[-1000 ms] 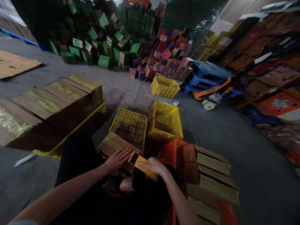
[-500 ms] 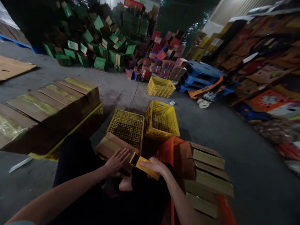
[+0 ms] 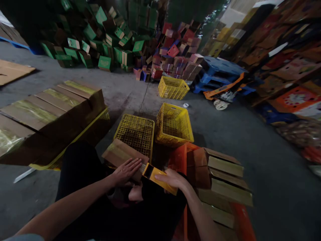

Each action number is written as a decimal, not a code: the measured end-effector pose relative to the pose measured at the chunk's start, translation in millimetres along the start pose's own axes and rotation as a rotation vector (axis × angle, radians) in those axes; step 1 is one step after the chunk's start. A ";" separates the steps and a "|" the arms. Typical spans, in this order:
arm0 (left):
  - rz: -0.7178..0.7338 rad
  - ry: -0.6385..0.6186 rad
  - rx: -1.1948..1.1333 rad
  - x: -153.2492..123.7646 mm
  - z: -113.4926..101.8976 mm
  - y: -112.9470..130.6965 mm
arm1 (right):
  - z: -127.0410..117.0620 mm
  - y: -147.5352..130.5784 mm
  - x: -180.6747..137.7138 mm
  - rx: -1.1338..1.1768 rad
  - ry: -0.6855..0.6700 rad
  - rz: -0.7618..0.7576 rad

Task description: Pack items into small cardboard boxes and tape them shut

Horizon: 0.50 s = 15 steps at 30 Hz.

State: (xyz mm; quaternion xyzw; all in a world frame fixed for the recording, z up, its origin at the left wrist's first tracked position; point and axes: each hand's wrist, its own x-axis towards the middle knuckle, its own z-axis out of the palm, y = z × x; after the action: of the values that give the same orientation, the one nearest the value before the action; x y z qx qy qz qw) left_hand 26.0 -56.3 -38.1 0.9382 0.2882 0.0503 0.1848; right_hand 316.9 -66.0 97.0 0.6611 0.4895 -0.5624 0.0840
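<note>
A brown cardboard box (image 3: 120,152) lies tilted in front of me at my knees, partly under my hands. My left hand (image 3: 127,171) rests flat on its near side with the fingers stretched out. In my right hand (image 3: 172,178) is a yellow, block-shaped hand tool (image 3: 160,180) with a dark patch at its front end; I cannot make out its exact kind. The fingers wrap round its body, and its front end is at the box's right end, close to the left fingertips. Whether tool and box touch is unclear.
Taped cartons (image 3: 47,107) stand on a yellow crate to my left. Folded cartons (image 3: 225,167) fill an orange crate (image 3: 184,155) at my right. Ahead are an upturned yellow crate (image 3: 136,130), an upright yellow crate (image 3: 175,125), a pallet jack (image 3: 224,92) and heaped green boxes (image 3: 104,62).
The view has tilted down and shifted slightly. My right hand and the yellow tool sit a little further right in view; the left hand stays flat on the box.
</note>
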 end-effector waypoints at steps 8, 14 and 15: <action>-0.028 -0.017 0.066 0.7 -3.1 12.9 | -0.6 15.7 -3.3 0.032 -0.021 -0.042; 0.045 0.007 0.069 13.2 2.5 25.8 | 4.7 25.9 9.8 0.036 -0.010 -0.050; 0.045 0.014 0.065 15.2 4.0 25.6 | 4.8 26.2 10.6 0.030 -0.013 -0.049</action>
State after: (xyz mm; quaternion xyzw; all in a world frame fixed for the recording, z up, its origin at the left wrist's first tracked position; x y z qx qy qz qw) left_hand 52.7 -68.6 -32.3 0.9496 0.2697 0.0520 0.1512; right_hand 332.0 -76.6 75.0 0.6465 0.4965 -0.5758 0.0636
